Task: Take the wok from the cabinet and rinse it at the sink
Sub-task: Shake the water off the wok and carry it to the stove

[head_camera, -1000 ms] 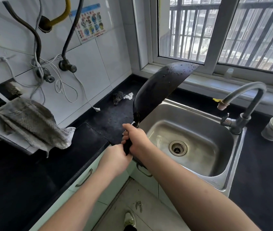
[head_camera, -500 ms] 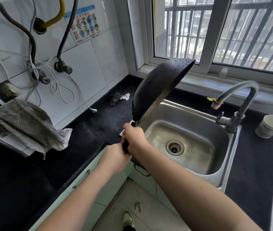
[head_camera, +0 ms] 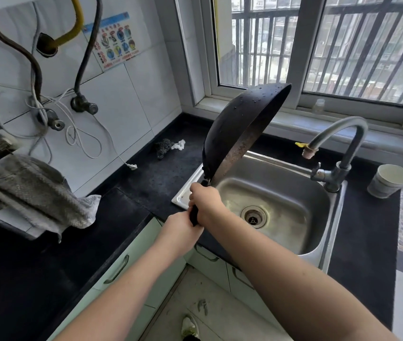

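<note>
The black wok point(head_camera: 234, 129) is tipped up on edge above the left side of the steel sink point(head_camera: 284, 203), its wet dark outside facing me and its rim turned right toward the faucet point(head_camera: 338, 143). Water drops dot its upper part. My right hand point(head_camera: 206, 203) grips the upper part of the wok's black handle. My left hand point(head_camera: 179, 228) grips the handle's lower end just below. No water runs from the faucet.
Black counter point(head_camera: 151, 178) surrounds the sink. A grey cloth point(head_camera: 35, 193) lies on a white shelf at left, a scrubber point(head_camera: 163, 146) in the back corner, a white cup point(head_camera: 389, 180) right of the faucet. Hoses and cords hang on the tiled wall. Green cabinet doors point(head_camera: 121, 264) stand below.
The wok has tilted a little further, its rim turning more toward the faucet. Both hands have kept their hold on the handle.
</note>
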`<state>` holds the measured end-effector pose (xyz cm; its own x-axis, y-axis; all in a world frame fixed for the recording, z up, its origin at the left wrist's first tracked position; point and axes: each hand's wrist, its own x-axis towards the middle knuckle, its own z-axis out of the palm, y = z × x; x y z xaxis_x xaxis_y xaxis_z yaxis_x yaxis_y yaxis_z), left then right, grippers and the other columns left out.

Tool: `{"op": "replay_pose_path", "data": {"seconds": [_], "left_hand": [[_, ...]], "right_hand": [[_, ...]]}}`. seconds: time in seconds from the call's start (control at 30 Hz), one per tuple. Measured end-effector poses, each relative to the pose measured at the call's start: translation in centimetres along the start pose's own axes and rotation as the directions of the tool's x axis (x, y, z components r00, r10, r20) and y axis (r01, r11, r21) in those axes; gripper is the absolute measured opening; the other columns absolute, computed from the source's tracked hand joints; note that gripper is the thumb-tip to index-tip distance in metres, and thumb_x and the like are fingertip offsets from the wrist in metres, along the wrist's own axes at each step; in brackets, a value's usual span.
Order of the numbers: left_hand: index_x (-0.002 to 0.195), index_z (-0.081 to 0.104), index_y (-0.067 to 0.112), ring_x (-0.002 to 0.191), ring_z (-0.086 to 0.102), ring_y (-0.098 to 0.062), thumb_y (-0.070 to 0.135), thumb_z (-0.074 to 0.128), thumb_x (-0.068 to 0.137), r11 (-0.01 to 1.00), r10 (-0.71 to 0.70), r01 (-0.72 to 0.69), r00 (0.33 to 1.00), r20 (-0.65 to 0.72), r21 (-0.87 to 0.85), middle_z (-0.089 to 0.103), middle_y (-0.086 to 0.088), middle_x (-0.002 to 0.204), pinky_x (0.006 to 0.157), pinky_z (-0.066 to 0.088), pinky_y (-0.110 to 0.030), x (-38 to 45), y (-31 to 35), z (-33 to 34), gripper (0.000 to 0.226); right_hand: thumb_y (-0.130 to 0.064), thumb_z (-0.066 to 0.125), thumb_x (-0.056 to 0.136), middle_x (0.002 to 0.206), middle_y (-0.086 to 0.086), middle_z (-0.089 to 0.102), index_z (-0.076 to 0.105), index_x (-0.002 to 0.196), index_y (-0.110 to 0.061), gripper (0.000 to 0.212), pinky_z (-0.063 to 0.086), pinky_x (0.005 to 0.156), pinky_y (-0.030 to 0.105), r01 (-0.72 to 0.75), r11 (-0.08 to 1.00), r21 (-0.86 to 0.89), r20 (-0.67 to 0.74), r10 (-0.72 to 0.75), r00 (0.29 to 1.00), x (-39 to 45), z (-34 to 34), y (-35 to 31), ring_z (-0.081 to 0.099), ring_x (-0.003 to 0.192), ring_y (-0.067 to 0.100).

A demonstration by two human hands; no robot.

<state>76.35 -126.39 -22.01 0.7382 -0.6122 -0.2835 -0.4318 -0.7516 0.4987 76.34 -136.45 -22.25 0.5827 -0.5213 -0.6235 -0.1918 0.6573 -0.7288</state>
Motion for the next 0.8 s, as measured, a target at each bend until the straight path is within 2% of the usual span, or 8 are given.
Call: {"op": "replay_pose_path", "data": {"seconds": [0.13,0.27,0.37,0.43,0.53,0.67,0.73,0.8], "left_hand": [[0.062,0.044,0.026,0.042,0.04,-0.014,0.031,0.048,0.08,0.999,0.009,-0.008,1.0,0.023,-0.051,0.048,0.006,0.05,0.038,0.025,-0.021,0.2,0.4,0.3,0.018],[0.062,0.045,0.024,0.04,0.043,-0.01,0.034,0.049,0.077,0.997,0.04,-0.041,0.999,-0.023,-0.071,0.052,0.005,0.047,0.035,0.026,-0.022,-0.8,-1.0,2.0,0.018],[0.06,0.043,0.023,0.043,0.042,-0.014,0.032,0.048,0.077,0.996,0.024,-0.023,1.0,0.013,-0.084,0.05,0.005,0.048,0.039,0.025,-0.023,-0.5,-0.7,2.1,0.02],[0.063,0.047,0.022,0.044,0.047,-0.015,0.032,0.049,0.078,0.998,-0.004,0.006,0.999,0.037,-0.061,0.053,0.005,0.052,0.039,0.027,-0.021,-0.2,-0.1,2.1,0.019],[0.069,0.048,0.022,0.06,0.061,-0.022,0.033,0.051,0.081,1.0,-0.014,0.014,1.0,-0.003,0.007,0.059,0.003,0.064,0.043,0.034,-0.024,-0.5,-0.1,2.6,0.016],[0.077,0.05,0.022,0.076,0.065,-0.032,0.029,0.049,0.085,0.996,-0.019,0.019,1.0,-0.005,0.086,0.064,-0.007,0.075,0.047,0.036,-0.028,-0.9,-0.1,3.0,0.011],[0.074,0.047,0.02,0.069,0.063,-0.032,0.029,0.046,0.086,0.997,-0.034,0.03,0.998,0.059,0.066,0.063,-0.008,0.072,0.044,0.036,-0.026,-0.9,0.4,2.9,0.015],[0.074,0.051,0.02,0.054,0.058,-0.027,0.031,0.046,0.083,0.997,-0.065,0.068,0.993,0.102,-0.035,0.059,-0.004,0.064,0.04,0.036,-0.022,-1.0,0.6,3.1,0.015]], "right_hand": [[-0.008,0.048,0.078,0.037,-0.001,0.033,0.036,0.054,-0.013,0.028,0.025,0.043,0.024,0.007,1.0,0.019,0.005,-0.008,1.0,-0.1,-0.9,-0.2,0.029,0.028,0.013],[-0.009,0.047,0.077,0.041,-0.001,0.034,0.038,0.06,-0.012,0.02,0.03,0.039,0.021,-0.002,0.999,0.036,0.023,0.001,1.0,-0.7,-1.5,1.3,0.029,0.032,0.012],[-0.009,0.047,0.078,0.045,0.002,0.036,0.041,0.063,-0.009,0.016,0.03,0.041,0.021,-0.002,1.0,-0.029,-0.014,0.001,1.0,-0.7,-1.7,1.1,0.031,0.034,0.015],[-0.006,0.047,0.079,0.043,0.0,0.034,0.04,0.062,-0.011,0.019,0.028,0.039,0.019,-0.01,1.0,0.001,0.031,0.01,0.999,-0.4,-2.2,1.0,0.03,0.032,0.013],[-0.005,0.048,0.084,0.047,-0.005,0.031,0.039,0.068,-0.016,0.021,0.027,0.037,0.019,-0.077,0.989,0.13,0.177,0.053,0.983,-0.1,-2.8,1.4,0.028,0.035,0.006],[-0.004,0.046,0.083,0.049,-0.003,0.031,0.039,0.068,-0.016,0.02,0.026,0.038,0.02,-0.089,0.993,0.073,0.124,0.08,0.989,0.0,-2.7,1.9,0.027,0.035,0.008],[-0.002,0.044,0.081,0.046,-0.002,0.03,0.036,0.063,-0.016,0.024,0.024,0.039,0.021,-0.065,0.998,0.009,0.068,0.064,0.996,0.1,-2.8,1.9,0.026,0.033,0.01],[-0.002,0.046,0.081,0.045,-0.003,0.031,0.036,0.062,-0.017,0.026,0.024,0.038,0.02,-0.062,0.998,0.012,0.085,0.061,0.995,0.1,-3.2,2.1,0.028,0.032,0.009]]}}
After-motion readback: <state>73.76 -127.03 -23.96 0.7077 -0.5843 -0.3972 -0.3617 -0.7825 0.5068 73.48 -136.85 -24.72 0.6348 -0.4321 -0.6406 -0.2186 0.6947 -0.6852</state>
